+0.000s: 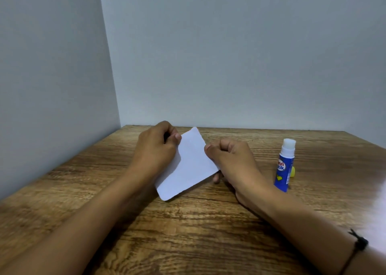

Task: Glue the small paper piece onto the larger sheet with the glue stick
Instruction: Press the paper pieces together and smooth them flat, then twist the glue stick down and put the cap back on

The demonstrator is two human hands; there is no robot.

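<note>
A small white paper piece [187, 166] with rounded corners is held tilted just above the wooden table [188, 233]. My left hand [155, 149] pinches its left edge between thumb and curled fingers. My right hand [231, 159] pinches its right edge the same way. To the right a blue glue stick [285, 166] stands upright and uncapped, its white glue tip showing. Its yellow cap [292, 172] lies just behind it. A larger white sheet [380, 201] shows only as a blurred edge at the far right.
The table sits in a corner, with grey walls [229, 55] at the back and on the left. A black cord bracelet [358, 245] is on my right wrist.
</note>
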